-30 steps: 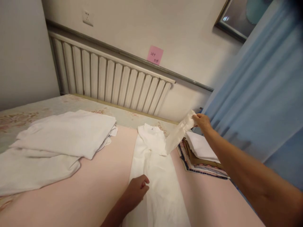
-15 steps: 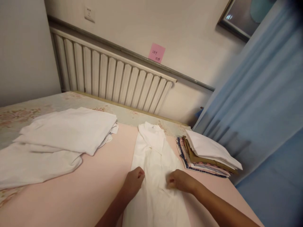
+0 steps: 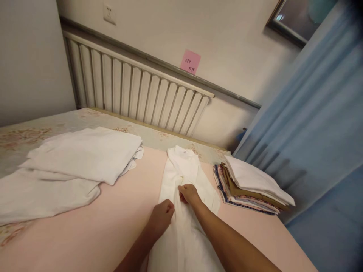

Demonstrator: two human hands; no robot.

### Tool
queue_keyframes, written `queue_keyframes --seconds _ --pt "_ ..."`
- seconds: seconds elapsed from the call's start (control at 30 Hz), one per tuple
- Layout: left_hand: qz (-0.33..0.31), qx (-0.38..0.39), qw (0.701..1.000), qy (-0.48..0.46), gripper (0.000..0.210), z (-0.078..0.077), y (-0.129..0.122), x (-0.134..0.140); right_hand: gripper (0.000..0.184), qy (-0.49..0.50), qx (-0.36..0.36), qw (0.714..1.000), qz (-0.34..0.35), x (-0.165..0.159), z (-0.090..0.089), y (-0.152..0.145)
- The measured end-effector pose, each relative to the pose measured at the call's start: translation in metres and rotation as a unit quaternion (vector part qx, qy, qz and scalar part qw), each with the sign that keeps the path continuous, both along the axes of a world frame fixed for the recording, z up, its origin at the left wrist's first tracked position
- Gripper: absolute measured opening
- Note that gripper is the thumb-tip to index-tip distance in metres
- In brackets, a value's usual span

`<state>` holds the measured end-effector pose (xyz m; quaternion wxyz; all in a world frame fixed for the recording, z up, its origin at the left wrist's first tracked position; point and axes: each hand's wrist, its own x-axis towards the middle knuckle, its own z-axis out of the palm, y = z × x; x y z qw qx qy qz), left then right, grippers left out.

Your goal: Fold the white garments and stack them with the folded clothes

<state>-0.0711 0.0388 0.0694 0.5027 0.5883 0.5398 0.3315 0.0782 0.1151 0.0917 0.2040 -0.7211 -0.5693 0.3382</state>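
A long white collared shirt [image 3: 181, 162] lies lengthwise across the pink cloth, its collar toward the wall and its sides turned inward. My left hand [image 3: 162, 217] is closed at the shirt's left side, fingertips curled against the fabric. Just below the collar opening, my right hand [image 3: 188, 193] pinches the shirt's cloth along its middle line. Both hands partly hide the fabric under them. The shirt's lower end runs out of view at the bottom.
White garments [image 3: 85, 155] lie heaped on the left. At the right is a stack of folded clothes [image 3: 255, 185] with a white piece on top, beside a blue curtain [image 3: 306, 124]. A radiator [image 3: 136, 83] stands against the wall behind the floral bedding [image 3: 65, 119].
My right hand has moved left and up toward the collar, from the shirt's right side to its middle, and now pinches cloth there. My left hand stays nearly in place.
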Motion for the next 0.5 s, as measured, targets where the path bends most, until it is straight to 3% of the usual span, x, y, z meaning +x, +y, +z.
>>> queue_keyframes --seconds 0.13,0.5 --pt "0.0 0.008 1.0 0.009 0.011 -0.002 0.002 -0.001 0.038 -0.043 0.005 0.999 -0.002 -0.003 -0.003 0.007" --pt "0.014 -0.003 1.0 0.008 0.009 -0.001 0.002 -0.001 0.013 -0.012 0.0 0.999 -0.05 0.0 -0.012 0.005"
